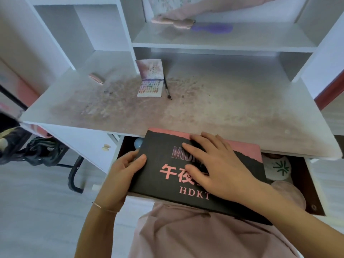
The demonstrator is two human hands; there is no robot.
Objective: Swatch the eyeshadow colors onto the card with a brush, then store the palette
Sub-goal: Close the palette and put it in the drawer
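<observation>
Left hand (122, 172) grips box (167, 175) edge, right hand (216, 164) flat on lid, steadying it over drawer (314, 192), lower centre.

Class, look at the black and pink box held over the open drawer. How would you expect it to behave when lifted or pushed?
The box probably stays stiff: it spans the drawer without sagging. It looks flat and broad, so unlikely to roll or tip. Its matt surface seems grippy; the right hand lies flat on top, the left hand grips its edge.
</observation>
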